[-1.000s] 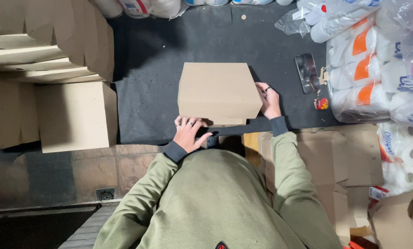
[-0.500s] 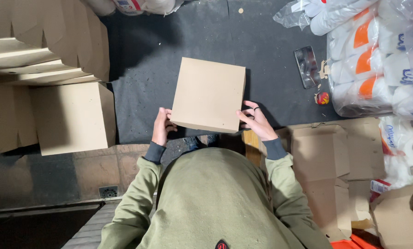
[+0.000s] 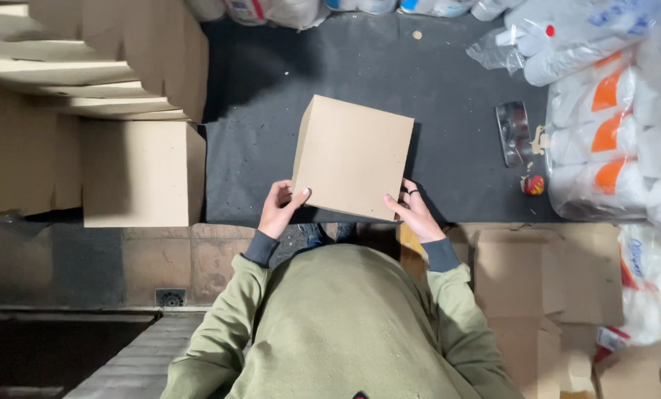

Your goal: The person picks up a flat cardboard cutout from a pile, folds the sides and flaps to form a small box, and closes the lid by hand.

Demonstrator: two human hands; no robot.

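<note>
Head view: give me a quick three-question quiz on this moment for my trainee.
1. True or false: both hands grip the cardboard box at its near corners.
2. Which lies closest to the small red ball? A) floor drain B) tape dispenser C) stacked cartons
3. Fill in: the box rests on a dark ____.

Key: 1 true: left hand and right hand each hold a corner. 2 B. 3 mat.
</note>
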